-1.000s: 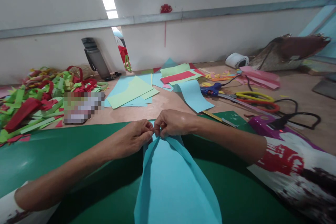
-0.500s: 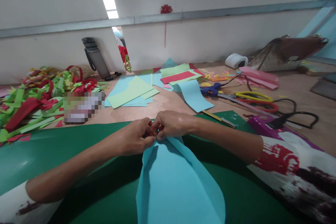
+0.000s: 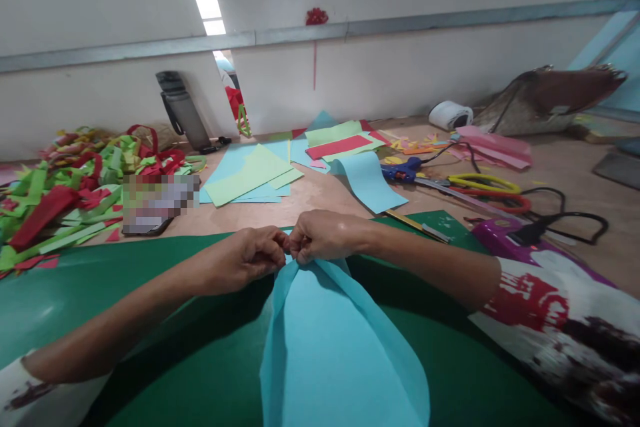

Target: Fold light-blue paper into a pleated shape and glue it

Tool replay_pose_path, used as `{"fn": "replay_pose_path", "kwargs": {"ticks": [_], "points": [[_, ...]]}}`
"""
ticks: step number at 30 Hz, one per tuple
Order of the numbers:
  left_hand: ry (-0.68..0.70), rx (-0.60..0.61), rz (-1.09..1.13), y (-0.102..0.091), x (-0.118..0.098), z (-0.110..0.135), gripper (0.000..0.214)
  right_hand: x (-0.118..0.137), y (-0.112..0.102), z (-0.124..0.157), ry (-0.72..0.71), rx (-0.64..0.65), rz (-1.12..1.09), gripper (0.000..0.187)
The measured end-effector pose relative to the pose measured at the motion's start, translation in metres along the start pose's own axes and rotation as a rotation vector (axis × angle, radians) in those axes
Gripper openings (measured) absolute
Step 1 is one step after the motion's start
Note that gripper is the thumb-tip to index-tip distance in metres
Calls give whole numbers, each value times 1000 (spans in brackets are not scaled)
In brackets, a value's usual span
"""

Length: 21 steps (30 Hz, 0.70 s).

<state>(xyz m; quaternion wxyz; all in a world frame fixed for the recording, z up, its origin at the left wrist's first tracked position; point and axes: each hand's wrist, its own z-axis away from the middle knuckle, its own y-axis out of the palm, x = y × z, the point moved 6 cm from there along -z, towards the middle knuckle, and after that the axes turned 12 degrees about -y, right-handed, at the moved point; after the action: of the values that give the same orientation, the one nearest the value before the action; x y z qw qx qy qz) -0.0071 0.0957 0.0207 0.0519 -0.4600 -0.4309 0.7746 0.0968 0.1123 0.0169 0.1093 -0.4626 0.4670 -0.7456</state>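
A large sheet of light blue paper (image 3: 345, 347) stretches from my hands towards me, its sides curled up and its far end gathered to a narrow point. At that gathered end, my right hand (image 3: 325, 237) is closed in a pinch on the paper. Close against it on the left, my left hand (image 3: 253, 255) also has its fingers pinched together at the paper's edge; the exact spot between the fingertips is hidden. Beneath the paper lies a glossy green sheet (image 3: 190, 347) covering the near part of the table.
Paper scraps (image 3: 65, 193) are heaped at left beside a pixelated phone (image 3: 155, 207) and a grey bottle (image 3: 185, 113). Coloured sheets (image 3: 255, 173) lie ahead. At right are scissors (image 3: 485, 183), a blue glue gun (image 3: 403, 171), a cutter (image 3: 417, 227), a purple device (image 3: 505, 237) and a bag (image 3: 550, 100).
My left hand has shifted slightly left, drawing its fingertips a little away from the right hand's. The right hand and the blue paper have barely moved.
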Motion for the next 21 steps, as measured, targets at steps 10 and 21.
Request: {"fn": "replay_pose_path", "kwargs": {"ticks": [10, 21], "points": [[51, -389, -104, 3, 10, 3, 10, -6, 0, -1, 34, -21, -26, 11], [-684, -886, -663, -115, 72, 31, 30, -6, -2, 2, 62, -50, -35, 8]]}}
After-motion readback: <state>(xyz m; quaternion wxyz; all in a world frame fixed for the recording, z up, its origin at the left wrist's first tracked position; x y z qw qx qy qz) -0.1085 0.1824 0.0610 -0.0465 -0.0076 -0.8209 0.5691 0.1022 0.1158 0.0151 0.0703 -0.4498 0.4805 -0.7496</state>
